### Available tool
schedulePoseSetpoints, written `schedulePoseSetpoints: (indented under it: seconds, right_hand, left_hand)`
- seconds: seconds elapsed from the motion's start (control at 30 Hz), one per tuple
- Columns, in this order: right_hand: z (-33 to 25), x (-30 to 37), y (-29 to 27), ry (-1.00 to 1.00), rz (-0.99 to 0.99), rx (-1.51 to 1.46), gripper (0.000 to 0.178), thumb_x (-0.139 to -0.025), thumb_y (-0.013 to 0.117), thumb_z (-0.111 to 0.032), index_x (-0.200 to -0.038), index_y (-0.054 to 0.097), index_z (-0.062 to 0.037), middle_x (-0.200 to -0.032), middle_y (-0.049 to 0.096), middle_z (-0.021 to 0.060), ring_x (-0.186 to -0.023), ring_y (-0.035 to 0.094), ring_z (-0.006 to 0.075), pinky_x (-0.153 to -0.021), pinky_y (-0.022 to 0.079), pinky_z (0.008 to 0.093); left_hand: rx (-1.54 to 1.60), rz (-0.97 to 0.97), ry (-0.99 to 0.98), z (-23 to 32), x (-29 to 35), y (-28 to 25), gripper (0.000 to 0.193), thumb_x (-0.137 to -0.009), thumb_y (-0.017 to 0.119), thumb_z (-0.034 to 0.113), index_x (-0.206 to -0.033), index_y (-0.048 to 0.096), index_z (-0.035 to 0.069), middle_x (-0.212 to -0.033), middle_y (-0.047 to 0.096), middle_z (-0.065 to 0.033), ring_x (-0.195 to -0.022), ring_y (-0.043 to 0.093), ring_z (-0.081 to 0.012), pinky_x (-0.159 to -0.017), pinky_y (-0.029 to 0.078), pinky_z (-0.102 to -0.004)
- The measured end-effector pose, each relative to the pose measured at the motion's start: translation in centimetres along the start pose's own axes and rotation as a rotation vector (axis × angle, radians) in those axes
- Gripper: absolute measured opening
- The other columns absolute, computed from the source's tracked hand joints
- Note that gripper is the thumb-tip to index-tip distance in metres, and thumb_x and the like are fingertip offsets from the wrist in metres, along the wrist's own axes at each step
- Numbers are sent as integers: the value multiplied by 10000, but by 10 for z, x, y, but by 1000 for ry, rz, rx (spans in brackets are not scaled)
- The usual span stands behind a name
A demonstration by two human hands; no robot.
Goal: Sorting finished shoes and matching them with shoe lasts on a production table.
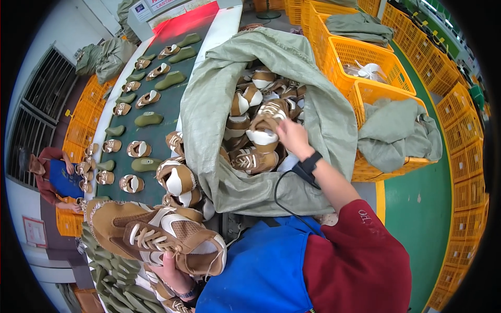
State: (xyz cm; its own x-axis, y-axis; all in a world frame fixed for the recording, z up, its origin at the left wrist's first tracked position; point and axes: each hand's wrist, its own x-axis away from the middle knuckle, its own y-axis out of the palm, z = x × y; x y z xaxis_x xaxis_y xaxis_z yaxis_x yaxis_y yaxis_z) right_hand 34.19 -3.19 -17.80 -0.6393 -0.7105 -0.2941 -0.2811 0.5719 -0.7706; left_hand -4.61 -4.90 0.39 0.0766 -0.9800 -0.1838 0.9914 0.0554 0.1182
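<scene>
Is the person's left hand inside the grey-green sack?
No, the left hand is outside the sack, holding brown-and-white footwear.

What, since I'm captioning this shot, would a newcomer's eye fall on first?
Probably the gaping grey-green sack at the centre, crammed with brown-and-white shoes, with the right hand among them. Next, likely the tan footwear looming large at lower left, held in the left hand. Then perhaps the bright orange crates stacked along the right side.
</scene>
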Motion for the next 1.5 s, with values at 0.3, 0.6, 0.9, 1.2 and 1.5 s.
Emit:
schedulePoseSetpoints:
  seconds: [0.3, 0.6, 0.9, 1.2, 1.5]
  right_hand:
    - [12, 58, 17, 612, -506, -1080, 499, -797, 619, -402, -1094, 480, -25, -897, 599, 74, -717, 576, 114, -600, 479, 236]
    - [-43, 86, 26, 119, -383, -573, 389, -735, 669, -280, -997, 482, -61, -833, 590, 165, -725, 577, 325, -644, 459, 386]
    - [-18, 28, -48, 140, -12, -1123, 118, -827, 547, -35, -923, 478, -44, -801, 579, 16, -722, 537, 70, -613, 446, 217]
    - [47, -44, -47, 508, -292, -1198, 266, -892, 491, -181, -1148, 486, -105, -957, 587, 6, -820, 547, 87, -673, 444, 243]
    - [53, -48, -22, 537, -571, -1648, 326, -922, 415, -118, -1246, 416, -80, -1159, 526, 76, -1034, 533, 180, -871, 454, 344]
  left_hand:
    - [-89, -8, -64, -7, 2, -15, 688, -696, 627, 216, -1255, 326, -48, -1178, 453, -149, -1055, 465, -236, -946, 340, -354]
    - [-63, -56, -36, -2, 6, 5, 701, -679, 620, 200, -1263, 320, -44, -1178, 449, -149, -1056, 459, -240, -938, 344, -349]
    - [-65, -51, -104, 3, 8, 9, 679, -681, 618, 173, -1258, 328, -36, -1171, 458, -143, -1051, 469, -233, -931, 353, -345]
    - [-60, -47, -75, 10, 10, 19, 650, -698, 606, 189, -1247, 341, -36, -1170, 459, -141, -1062, 456, -231, -940, 336, -342]
    - [-77, -38, -91, 12, 11, 14, 641, -670, 648, 198, -1199, 381, -48, -1089, 498, -120, -968, 498, -212, -879, 379, -320]
